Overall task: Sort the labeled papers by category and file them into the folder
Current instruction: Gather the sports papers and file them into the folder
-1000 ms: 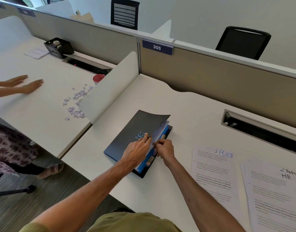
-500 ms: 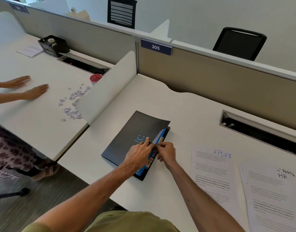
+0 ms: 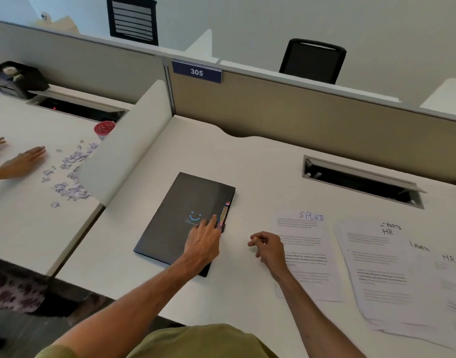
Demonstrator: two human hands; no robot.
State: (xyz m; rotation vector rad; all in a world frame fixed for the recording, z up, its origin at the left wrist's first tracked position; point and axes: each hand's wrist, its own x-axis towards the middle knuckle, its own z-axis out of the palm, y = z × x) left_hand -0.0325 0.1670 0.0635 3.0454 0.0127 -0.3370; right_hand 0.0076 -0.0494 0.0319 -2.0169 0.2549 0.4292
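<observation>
A black folder (image 3: 180,210) with a blue smile mark lies closed on the white desk (image 3: 247,164). Coloured tabs (image 3: 224,214) stick out along its right edge. My left hand (image 3: 205,241) rests flat on the cover's lower right part, fingers spread. My right hand (image 3: 267,246) hovers just right of the folder, fingers loosely curled, holding nothing. A sheet labeled SPORTS (image 3: 305,254) lies right of that hand. Further right is a fanned stack of sheets (image 3: 402,275) marked HR and SPORTS.
A cable slot (image 3: 361,180) is cut into the desk at the back right. A white curved divider (image 3: 126,146) separates the neighbouring desk, where another person's hands (image 3: 23,160) rest by paper scraps (image 3: 69,174) and a red cup (image 3: 104,129).
The folder cover has dropped shut over the pages. My right hand let go of the folder's edge and drew back to the right. My left hand stays on the cover.
</observation>
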